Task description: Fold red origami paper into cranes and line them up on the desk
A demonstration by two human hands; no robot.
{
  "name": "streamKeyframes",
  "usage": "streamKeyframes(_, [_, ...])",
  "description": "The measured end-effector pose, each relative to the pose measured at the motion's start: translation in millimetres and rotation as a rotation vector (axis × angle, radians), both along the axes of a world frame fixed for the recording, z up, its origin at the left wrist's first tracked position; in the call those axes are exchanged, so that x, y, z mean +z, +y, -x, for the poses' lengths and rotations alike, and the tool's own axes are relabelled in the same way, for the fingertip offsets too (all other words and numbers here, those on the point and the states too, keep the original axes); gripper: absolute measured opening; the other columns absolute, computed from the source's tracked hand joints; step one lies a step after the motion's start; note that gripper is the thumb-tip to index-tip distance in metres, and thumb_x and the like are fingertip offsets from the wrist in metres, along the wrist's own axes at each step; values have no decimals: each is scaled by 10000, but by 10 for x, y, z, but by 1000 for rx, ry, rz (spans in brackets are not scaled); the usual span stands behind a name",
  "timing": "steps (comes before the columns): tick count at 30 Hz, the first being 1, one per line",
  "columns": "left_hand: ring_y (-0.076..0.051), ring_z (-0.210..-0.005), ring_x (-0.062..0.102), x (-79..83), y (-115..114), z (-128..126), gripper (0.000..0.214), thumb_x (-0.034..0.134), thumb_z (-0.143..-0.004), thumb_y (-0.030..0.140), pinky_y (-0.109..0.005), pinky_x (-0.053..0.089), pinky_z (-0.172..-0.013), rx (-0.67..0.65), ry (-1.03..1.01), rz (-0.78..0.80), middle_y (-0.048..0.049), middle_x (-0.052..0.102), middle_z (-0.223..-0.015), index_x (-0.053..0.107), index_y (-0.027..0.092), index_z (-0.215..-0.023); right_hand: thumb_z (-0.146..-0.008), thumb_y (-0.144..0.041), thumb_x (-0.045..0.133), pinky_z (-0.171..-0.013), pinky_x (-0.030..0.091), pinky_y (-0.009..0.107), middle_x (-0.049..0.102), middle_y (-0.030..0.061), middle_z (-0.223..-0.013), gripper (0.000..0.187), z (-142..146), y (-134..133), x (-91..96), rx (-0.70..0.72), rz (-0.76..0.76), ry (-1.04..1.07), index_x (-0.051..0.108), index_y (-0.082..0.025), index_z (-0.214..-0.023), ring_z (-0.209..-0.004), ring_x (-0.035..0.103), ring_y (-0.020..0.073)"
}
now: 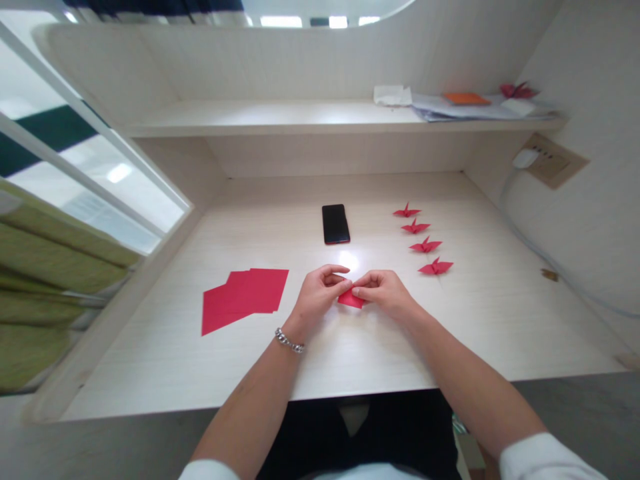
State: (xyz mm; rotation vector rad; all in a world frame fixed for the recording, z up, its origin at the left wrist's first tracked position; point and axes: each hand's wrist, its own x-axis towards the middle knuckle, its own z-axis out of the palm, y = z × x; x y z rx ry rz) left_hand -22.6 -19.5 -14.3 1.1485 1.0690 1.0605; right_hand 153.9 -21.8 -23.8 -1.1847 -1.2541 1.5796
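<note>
A small piece of folded red paper is pinched between both hands, above the front middle of the white desk. My left hand, with a chain bracelet on its wrist, grips the paper's upper left part between thumb and fingers. On the other side, my right hand pinches its upper right part. The fingers hide the paper's top edge. To the left lie overlapping red paper sheets. Several folded red paper cranes stand in a slanting row to the right, the nearest crane closest to my right hand.
A black phone lies beyond my hands. Across the back runs a shelf with papers, an orange piece and another red folded paper. A white cable hangs from the wall socket on the right.
</note>
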Motion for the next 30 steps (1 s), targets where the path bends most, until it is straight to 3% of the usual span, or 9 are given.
streamKeyframes(10, [-166,-618,667,-25,-2,-12,396,816,-619,276,-260,524,-585,48,12,-5,-64,717,-710,673,117,-953,-620,-437,806,-583,534,267,680,35,-619,341,33,-6,72,22,130,58,701,-128,-721,-562,626,131])
streamKeyframes(20, [-162,-625,665,-57,-8,-12,374,795,-645,267,-258,529,-588,35,16,-16,-69,716,-731,669,121,-965,-664,-466,769,-522,463,229,648,25,-563,357,-4,9,28,98,45,-71,707,-122,-733,-514,580,111])
streamKeyframes(30, [-149,-601,648,-52,-28,-34,317,792,-634,222,-243,502,-570,42,-25,-6,-45,704,-689,637,134,-896,-722,-382,711,-492,431,223,621,4,-524,254,14,0,19,116,-24,-112,671,-132,-709,-486,563,111])
